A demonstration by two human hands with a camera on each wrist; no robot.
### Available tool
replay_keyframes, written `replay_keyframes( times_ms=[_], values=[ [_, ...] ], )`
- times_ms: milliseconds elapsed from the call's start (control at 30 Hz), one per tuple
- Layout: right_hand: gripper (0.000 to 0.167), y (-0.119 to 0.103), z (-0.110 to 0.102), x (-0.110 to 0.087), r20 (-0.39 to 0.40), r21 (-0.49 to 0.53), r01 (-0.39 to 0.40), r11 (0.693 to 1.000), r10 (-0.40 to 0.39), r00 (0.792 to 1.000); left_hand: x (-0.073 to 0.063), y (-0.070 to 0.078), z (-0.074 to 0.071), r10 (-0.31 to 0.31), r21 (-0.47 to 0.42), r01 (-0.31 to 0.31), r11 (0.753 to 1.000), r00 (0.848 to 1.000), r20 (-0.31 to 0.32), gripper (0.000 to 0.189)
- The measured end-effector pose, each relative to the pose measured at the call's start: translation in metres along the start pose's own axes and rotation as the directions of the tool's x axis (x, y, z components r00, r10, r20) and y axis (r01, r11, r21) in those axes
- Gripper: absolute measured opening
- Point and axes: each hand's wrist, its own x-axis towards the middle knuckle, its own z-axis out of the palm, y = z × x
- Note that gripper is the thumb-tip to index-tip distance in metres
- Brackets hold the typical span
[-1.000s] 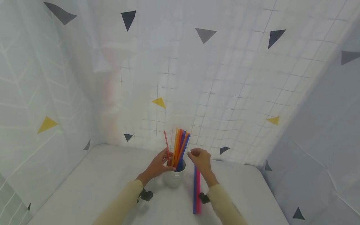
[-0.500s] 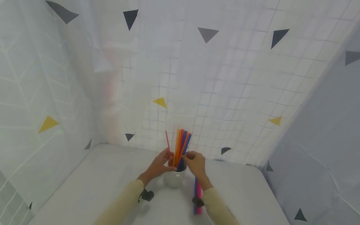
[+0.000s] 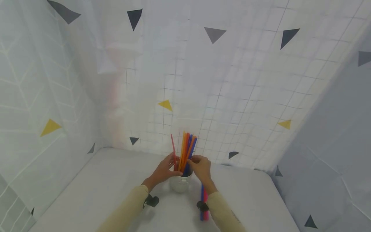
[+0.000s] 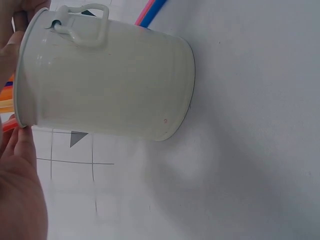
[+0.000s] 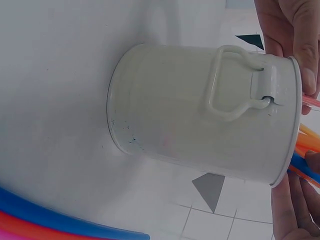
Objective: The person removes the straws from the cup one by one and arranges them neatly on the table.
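Observation:
A white metal cup [image 3: 180,185] with a small loop handle [image 5: 220,90] stands upright on the table. A bunch of plastic straws [image 3: 188,145], in orange, yellow, red and blue, sticks up out of it. A thin red straw [image 3: 172,143] leans apart at the left. My left hand [image 3: 162,170] holds the cup at its rim from the left, thumb towards the front, fingers beside the red straw. From the right, my right hand [image 3: 202,167] pinches at the blue and orange straws just above the rim. Its fingertips are partly hidden in the head view.
Blue and pink straws [image 3: 202,216] lie side by side on the white table [image 3: 240,190], right of the cup and partly under my right forearm. A pale sheet [image 3: 232,80] with printed triangles hangs behind the table and along its sides.
My right hand has moved left, from beside the cup to the straws standing in it. My left hand has stayed at the rim.

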Motion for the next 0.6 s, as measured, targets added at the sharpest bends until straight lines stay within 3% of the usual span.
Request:
replay_keyframes(
  times_ms=[600],
  values=[
    [0.017,0.0007,0.0006,-0.0016,0.014,0.014,-0.010,1.000,0.010,1.000,-0.0023,0.0013,-0.0003,0.016,0.014,-0.016,1.000,1.000,-0.005,0.088]
  ],
)
